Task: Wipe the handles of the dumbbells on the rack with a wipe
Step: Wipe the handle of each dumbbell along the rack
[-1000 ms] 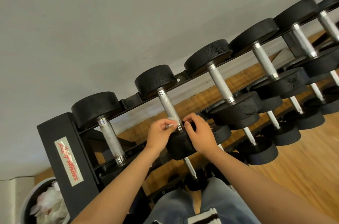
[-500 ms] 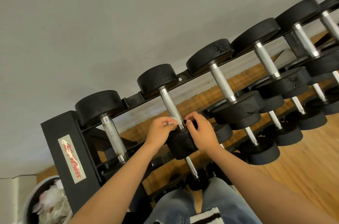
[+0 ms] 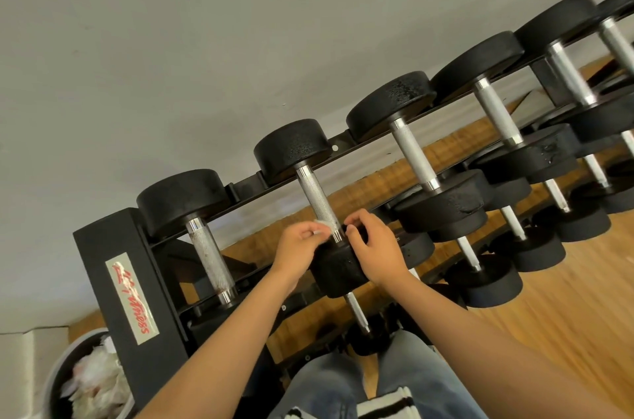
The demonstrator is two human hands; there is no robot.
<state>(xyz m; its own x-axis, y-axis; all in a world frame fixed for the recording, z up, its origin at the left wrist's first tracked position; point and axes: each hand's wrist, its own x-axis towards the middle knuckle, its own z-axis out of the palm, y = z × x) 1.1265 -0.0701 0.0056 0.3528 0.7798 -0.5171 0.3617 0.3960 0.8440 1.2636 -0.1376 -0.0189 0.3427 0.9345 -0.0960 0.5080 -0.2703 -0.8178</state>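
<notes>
1. The wipe [image 3: 322,225] is a small white scrap pressed against the left side of a handle [image 3: 317,199], low down, just above the shiny collar at the near end.
2. That handle belongs to the second dumbbell [image 3: 291,144] from the left on the top rail of the rack [image 3: 113,247].
3. The left hand [image 3: 298,247] pinches the wipe between thumb and curled fingers [image 3: 310,233], holding it to the metal.
4. The right hand [image 3: 374,247] lies over the near weight [image 3: 338,269] of the same dumbbell. Its fingers [image 3: 356,219] are curled close to the right side of the handle; whether they pinch anything cannot be told.
5. The two hands sit on either side of the handle, close together but not touching.
6. On the same rail, a dumbbell with a duller handle [image 3: 209,260] sits to the left, and more dumbbells [image 3: 413,158] run off to the right.
7. Lower rails carry smaller dumbbells [image 3: 480,278], their black ends facing the person.
8. The black end panel of the rack bears a pale label [image 3: 132,298] with red lettering.
9. Beside that panel, at the lower left, stands a bin [image 3: 51,384] with crumpled white paper [image 3: 96,381] inside.
10. The rack stands on a wooden floor [image 3: 566,298] against a plain grey wall [image 3: 171,41].
11. The person's jeans [image 3: 326,384] show at the bottom edge.
</notes>
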